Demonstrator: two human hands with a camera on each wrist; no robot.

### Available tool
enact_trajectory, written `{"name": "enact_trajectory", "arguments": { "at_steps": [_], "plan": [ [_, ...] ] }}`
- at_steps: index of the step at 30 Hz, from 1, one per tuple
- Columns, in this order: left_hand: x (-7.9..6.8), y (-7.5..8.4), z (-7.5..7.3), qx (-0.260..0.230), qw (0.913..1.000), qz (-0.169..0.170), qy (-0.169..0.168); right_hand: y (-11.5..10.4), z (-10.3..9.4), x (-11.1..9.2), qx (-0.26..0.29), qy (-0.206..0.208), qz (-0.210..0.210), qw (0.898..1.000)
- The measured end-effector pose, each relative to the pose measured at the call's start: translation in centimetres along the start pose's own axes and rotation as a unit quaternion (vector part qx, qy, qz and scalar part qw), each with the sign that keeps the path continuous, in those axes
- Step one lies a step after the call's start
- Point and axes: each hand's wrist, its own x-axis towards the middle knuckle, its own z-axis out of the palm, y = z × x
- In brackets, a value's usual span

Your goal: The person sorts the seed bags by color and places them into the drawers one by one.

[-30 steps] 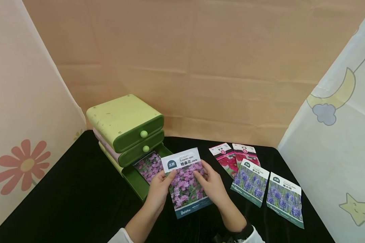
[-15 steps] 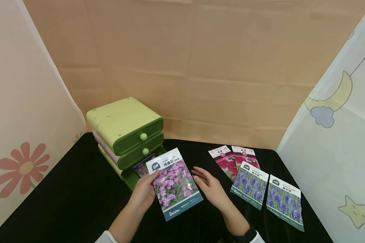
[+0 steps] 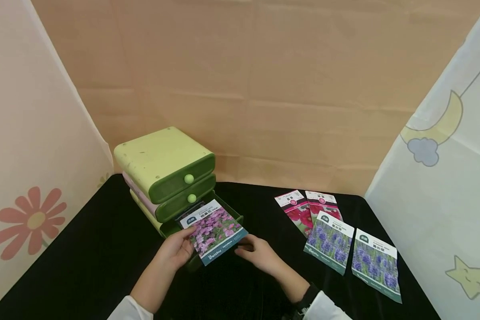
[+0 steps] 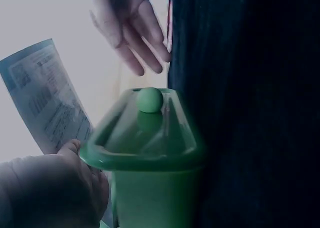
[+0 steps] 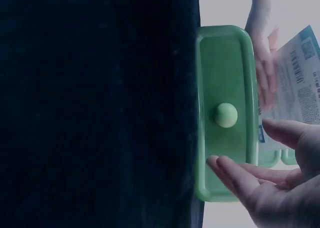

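My left hand (image 3: 175, 252) holds a flower seed packet (image 3: 217, 232) by its left edge, thumb on top. The packet shows pink flowers and tilts above the pulled-out bottom drawer (image 3: 239, 218) of a small green drawer unit (image 3: 166, 155). Its printed back (image 5: 296, 83) faces the drawer in the right wrist view. My right hand (image 3: 261, 255) is by the packet's lower right corner; in the right wrist view its fingers are extended beside the drawer front (image 5: 225, 68) and its round knob (image 5: 226, 115). A second packet inside the drawer is mostly hidden.
To the right on the black cloth (image 3: 116, 275) lie two purple-flower seed packets, one nearer the middle (image 3: 330, 242) and one farther right (image 3: 376, 266). Behind them are two red-flower packets (image 3: 298, 213), partly overlapped. Printed panels (image 3: 432, 213) and a tan backdrop (image 3: 264, 89) enclose the table.
My right hand has let go of the pink-flower packet and moved lower. My left hand has carried the packet left and over the open drawer, tilting it flatter.
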Motion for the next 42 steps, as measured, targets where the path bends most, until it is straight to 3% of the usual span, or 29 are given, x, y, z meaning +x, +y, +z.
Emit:
{"name": "enact_trajectory", "arguments": {
  "at_steps": [7, 10, 18, 23, 27, 29, 30, 32, 34, 37, 38, 42],
  "plan": [
    [1.3, 0.6, -0.4, -0.043, 0.9983, -0.025, -0.031, 0.0, 0.6, 1.5, 0.000, 0.009, -0.007, 1.000],
    [1.9, 0.7, -0.5, -0.059, 0.9975, -0.030, -0.024, -0.1, 0.9, 2.0, 0.009, 0.008, -0.002, 1.000],
    [3.3, 1.0, -0.6, -0.074, 0.9970, -0.023, 0.001, -0.1, 1.8, 2.8, 0.039, 0.003, 0.009, 0.999],
    [4.8, 1.0, -0.7, -0.115, 0.9932, -0.016, -0.006, -0.4, 2.3, 2.8, 0.025, 0.005, 0.024, 0.999],
    [5.7, 0.9, -0.5, -0.119, 0.9929, 0.002, -0.001, -0.6, 2.5, 2.9, 0.023, 0.010, 0.039, 0.999],
    [6.7, 0.6, -1.2, -0.121, 0.9926, 0.004, -0.004, -0.7, 2.6, 2.9, 0.035, 0.006, 0.047, 0.998],
    [7.6, 0.4, -1.8, -0.127, 0.9918, 0.002, -0.004, -0.7, 2.7, 3.0, 0.041, 0.004, 0.049, 0.998],
    [10.6, -0.4, -4.5, -0.151, 0.9882, 0.000, -0.026, -0.7, 2.8, 3.1, 0.055, 0.000, 0.052, 0.997],
    [14.4, -1.3, -7.3, -0.169, 0.9852, 0.000, -0.029, -0.7, 2.8, 3.2, 0.060, -0.001, 0.056, 0.997],
    [19.8, -2.4, -11.1, -0.185, 0.9826, 0.007, -0.017, -0.7, 3.0, 3.3, 0.065, 0.005, 0.061, 0.996],
    [21.1, -2.6, -11.7, -0.177, 0.9841, 0.010, 0.008, -0.7, 3.0, 3.3, 0.067, 0.008, 0.063, 0.996],
    [26.2, -3.8, -15.1, -0.157, 0.9871, 0.013, 0.028, -0.7, 3.2, 3.6, 0.070, 0.014, 0.066, 0.995]
  ]
}}
